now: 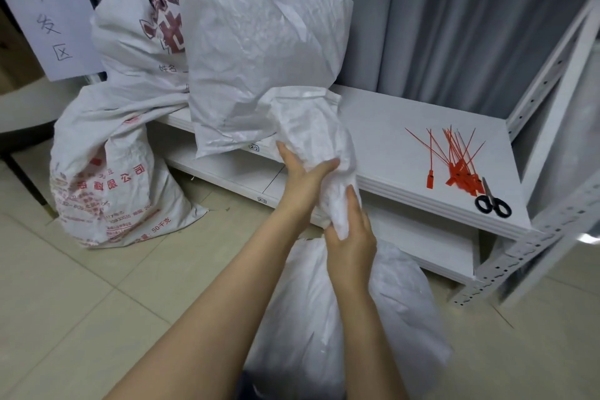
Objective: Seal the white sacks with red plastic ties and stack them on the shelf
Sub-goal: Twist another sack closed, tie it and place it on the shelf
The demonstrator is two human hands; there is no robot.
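Note:
A full white sack [328,318] stands on the floor right in front of me. Its gathered neck rises up towards the shelf. My right hand [349,234] grips the neck low down. My left hand [303,177] clasps the neck higher up, where the loose top fans out. A bunch of red plastic ties [454,161] lies on the white shelf board [389,146] at the right, apart from both hands. A plain white sack [259,52] with a tied top stands on the shelf at the left.
Black-handled scissors [493,203] lie beside the ties near the shelf's front corner. Two printed sacks sit at the left, one [136,26] on the shelf, one [110,178] on the tiled floor. A handwritten paper sign [48,23] hangs far left. Grey curtain hangs behind.

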